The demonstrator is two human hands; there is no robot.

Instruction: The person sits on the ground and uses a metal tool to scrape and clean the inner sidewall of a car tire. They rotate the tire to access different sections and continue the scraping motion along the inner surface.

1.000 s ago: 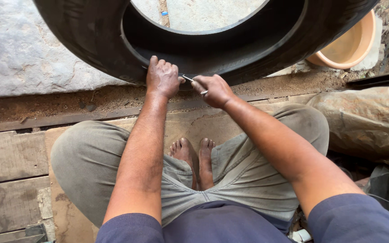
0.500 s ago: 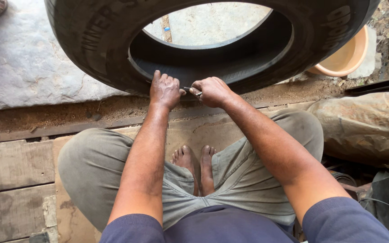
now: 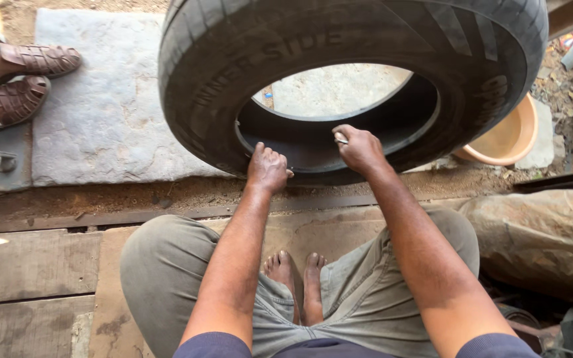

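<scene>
Sandals (image 3: 18, 86) of brown woven leather sit at the upper left of the frame on another person's feet, beside a flat grey stone slab (image 3: 101, 113) with a rough, mottled face. Right of it, filling the upper middle, stands a black rubber tyre (image 3: 220, 86), upright on its tread on the dirt, its sidewall ribbed and its grooved tread turned up toward the right. The left hand (image 3: 268, 168) rests on the tyre's lower inner rim, fingers curled down over the bead and gripping it. Just right of it, the right hand (image 3: 361, 150) is closed around a small thin metal tool (image 3: 341, 139), whose pale tip shows at the thumb, held against the inside of the same rim. Worn wooden planks (image 3: 31, 265) lie lower left, under the person's crossed legs and bare feet. Behind the tyre at the right, a smooth orange plastic basin (image 3: 509, 136) leans partly hidden; its contents cannot be made out. A dusty sack (image 3: 532, 232) lies below it.
</scene>
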